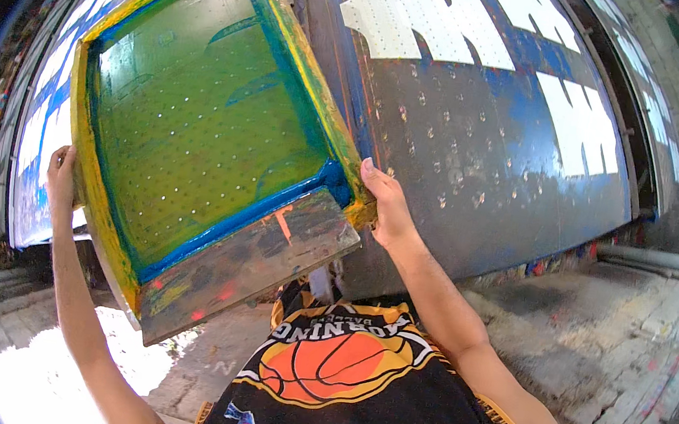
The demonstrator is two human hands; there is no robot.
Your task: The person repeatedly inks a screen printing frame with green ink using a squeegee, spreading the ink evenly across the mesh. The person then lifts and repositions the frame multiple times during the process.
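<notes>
Left hand [62, 174] clenched on the outer left rail of a screen-printing frame [199, 125], fingers wrapped over the yellow edge, thumb side hidden behind the wood. Frame held up in the air, tilted, between both hands and in front of a long blue printing table [478, 169] with white printed patches [428, 21] on it. Between the two grips, a green mesh [191, 120] stretched tight, sealed with blue tape along the inside of the rails. Just below the grips, a wide lower rail smeared with grey and orange ink. Right hand [386, 209] grasping the lower right corner of the frame, palm pressed to the outside edge, fingers closed on it.

Judged stiff and fairly light for its size, but wide and awkward, so likely to twist if carried by one hand only. Rails possibly slippery from wet ink. Mesh probably fragile, easily dented or torn by a fingertip. Best taken by the wooden rails on opposite sides, as here, never by the mesh. Below the right grip, a rough stone floor [636, 330].
</notes>
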